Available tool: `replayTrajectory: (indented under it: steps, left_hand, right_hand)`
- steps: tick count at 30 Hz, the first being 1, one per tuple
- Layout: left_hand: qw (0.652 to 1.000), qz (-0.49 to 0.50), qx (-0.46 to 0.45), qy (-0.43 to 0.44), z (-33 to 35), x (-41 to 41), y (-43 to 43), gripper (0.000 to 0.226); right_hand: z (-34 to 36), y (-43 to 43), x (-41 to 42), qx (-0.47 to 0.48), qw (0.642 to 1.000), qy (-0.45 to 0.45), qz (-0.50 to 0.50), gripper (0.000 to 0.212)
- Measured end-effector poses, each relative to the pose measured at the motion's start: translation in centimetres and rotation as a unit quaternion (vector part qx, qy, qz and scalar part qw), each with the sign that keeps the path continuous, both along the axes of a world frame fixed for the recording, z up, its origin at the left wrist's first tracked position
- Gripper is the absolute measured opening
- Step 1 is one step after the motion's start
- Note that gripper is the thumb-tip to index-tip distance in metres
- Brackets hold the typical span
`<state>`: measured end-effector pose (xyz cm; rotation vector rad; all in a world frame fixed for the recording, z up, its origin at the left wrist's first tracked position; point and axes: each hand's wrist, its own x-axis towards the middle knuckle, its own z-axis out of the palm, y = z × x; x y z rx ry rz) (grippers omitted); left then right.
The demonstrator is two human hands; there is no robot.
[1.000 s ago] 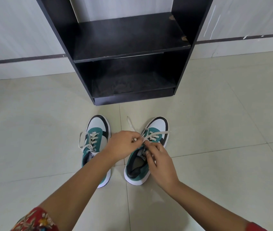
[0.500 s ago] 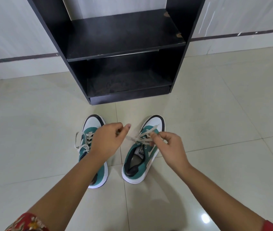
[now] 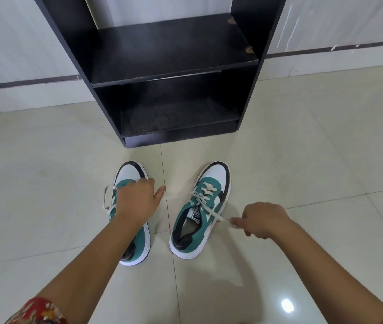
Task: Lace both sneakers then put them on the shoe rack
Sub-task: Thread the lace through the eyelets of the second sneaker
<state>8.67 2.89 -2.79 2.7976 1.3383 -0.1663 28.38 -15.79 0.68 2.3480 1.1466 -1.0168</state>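
Teal, white and black sneakers stand side by side on the pale floor tiles point(image 3: 303, 141), toes toward the black shoe rack point(image 3: 171, 50), w/ a tile joint running between them; both are in front of the rack, not on it. Right sneaker point(image 3: 200, 211) is in plain view, its cream lace point(image 3: 205, 195) crossed through the upper eyelets and pulled out to both sides. Right hand point(image 3: 264, 220) is to the right of this shoe, near the opening, thumb and forefinger pinched together on one lace end; the lace runs stretched from the eyelets to the fingertips point(image 3: 233, 222). Left hand point(image 3: 136, 198) is above the left sneaker point(image 3: 132, 206) and hides its middle part; the fingers are curled closed and the other lace end goes from the right shoe toward this hand, approx. at the thumb, but the exact grip I cannot tell because of blur. Left sneaker has a loose lace loop point(image 3: 107, 197) hanging at its outer side. Rack shelves point(image 3: 169, 108), upper and lower, carry no shoes. Red patterned sleeves point(image 3: 38, 312) show at the bottom corners.
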Motion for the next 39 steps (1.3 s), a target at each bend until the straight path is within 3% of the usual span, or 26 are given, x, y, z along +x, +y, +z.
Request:
replayTrajectory:
  steps: [3, 5, 7, 12, 16, 24, 28, 31, 35, 37, 39]
  left_hand:
    - [0.991, -0.048, -0.099, -0.076, -0.9, 0.1, -1.4, 0.034]
    - [0.977, -0.093, -0.157, -0.11, -1.0, 0.6, -2.5, 0.038]
    - [0.973, -0.114, -0.184, -0.082, -0.7, 1.1, -3.5, 0.044]
    - [0.95, -0.048, -0.279, -0.135, 0.6, 1.1, -4.8, 0.033]
    - [0.907, 0.043, -0.354, -0.223, 0.0, 0.9, -6.2, 0.028]
    - [0.923, 0.018, -0.315, -0.219, -0.8, 0.3, -6.7, 0.005]
    - [0.926, 0.025, -0.282, -0.249, 0.1, -0.2, -6.1, 0.006]
    - [0.95, -0.004, -0.2, -0.238, 0.7, -0.5, -5.1, 0.004]
    - [0.99, -0.016, -0.086, -0.113, 0.0, -1.1, -3.7, 0.008]
    - [0.994, -0.035, -0.103, -0.032, -0.2, -0.9, -3.9, 0.012]
    - [0.986, -0.056, -0.15, -0.039, -0.3, -0.4, -4.7, 0.018]
  right_hand:
    - [-1.7, 0.0, -1.3, 0.024, 0.998, -0.035, 0.056, 0.045]
    - [-2.4, 0.6, -2.2, 0.124, 0.992, 0.017, -0.015, 0.046]
    - [-2.4, 1.4, -3.2, 0.214, 0.966, 0.087, -0.115, 0.056]
    - [-3.4, 1.9, -4.8, 0.275, 0.944, 0.076, -0.167, 0.075]
    - [-4.1, 1.7, -4.2, 0.298, 0.942, 0.08, -0.135, 0.065]
    - [-4.0, 1.1, -4.4, 0.3, 0.943, 0.054, -0.135, 0.062]
    - [-2.4, 0.5, -2.9, 0.29, 0.945, 0.049, -0.141, 0.022]
    - [-1.3, 0.3, -1.2, 0.281, 0.945, 0.05, -0.16, 0.023]
    - [-0.9, -0.2, 1.3, 0.175, 0.974, 0.002, -0.141, 0.016]
    - [-1.6, -0.3, 0.9, 0.121, 0.986, 0.024, -0.114, 0.014]
    - [-2.4, -0.1, -0.3, 0.122, 0.99, 0.03, -0.061, 0.019]
